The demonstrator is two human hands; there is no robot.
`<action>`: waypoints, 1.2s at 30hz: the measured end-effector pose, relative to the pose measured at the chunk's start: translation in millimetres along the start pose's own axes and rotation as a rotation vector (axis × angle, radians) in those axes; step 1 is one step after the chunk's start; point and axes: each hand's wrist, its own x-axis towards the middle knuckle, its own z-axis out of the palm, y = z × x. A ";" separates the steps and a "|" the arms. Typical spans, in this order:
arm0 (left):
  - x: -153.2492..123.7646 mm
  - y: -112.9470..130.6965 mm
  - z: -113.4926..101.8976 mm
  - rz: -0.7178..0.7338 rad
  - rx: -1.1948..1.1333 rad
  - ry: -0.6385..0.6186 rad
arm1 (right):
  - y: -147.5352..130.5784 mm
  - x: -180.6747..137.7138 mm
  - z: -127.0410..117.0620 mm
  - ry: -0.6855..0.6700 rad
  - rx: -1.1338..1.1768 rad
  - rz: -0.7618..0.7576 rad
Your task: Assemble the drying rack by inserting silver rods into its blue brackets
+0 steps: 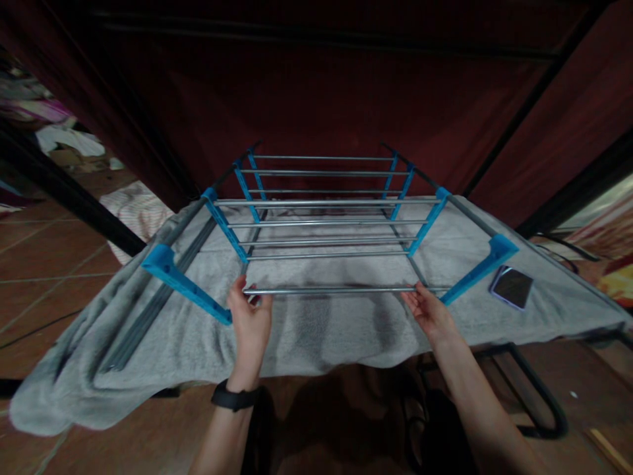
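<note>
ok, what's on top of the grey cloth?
A blue-and-grey rack, some grey rods and a phone. Grey cloth directly beneath the phone and rods is covered, so unseen.

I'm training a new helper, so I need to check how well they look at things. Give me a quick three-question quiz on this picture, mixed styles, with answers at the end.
1. Multiple choice: what do the left hand and right hand both hold?
A) a screwdriver
B) a metal rod
C) a folded shirt

2. True or false: the dark wristband is on the left wrist.

3. Short answer: which flat item lies on the gray cloth, to the right of the rack?

Key:
1. B
2. True
3. The phone
</note>
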 end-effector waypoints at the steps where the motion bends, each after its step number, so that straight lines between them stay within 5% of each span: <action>1: 0.7 -0.6 2.7 -0.137 -0.186 0.010 | 0.9 -0.4 0.1 -0.005 -0.001 0.000; 5: -0.7 5.3 8.8 -0.609 -0.636 -0.086 | 6.3 -2.8 2.0 -0.029 -0.019 -0.002; 9: -2.4 11.8 10.6 -0.780 -0.733 -0.162 | 13.3 -5.9 6.3 -0.050 -0.029 0.026; 24: 14.5 -2.9 4.9 -0.754 -0.687 -0.029 | 18.8 -10.0 2.4 -0.032 -0.032 0.127; 36: -5.5 3.8 26.2 -0.844 -0.710 -0.133 | 43.6 -17.4 7.6 -0.056 -0.053 0.088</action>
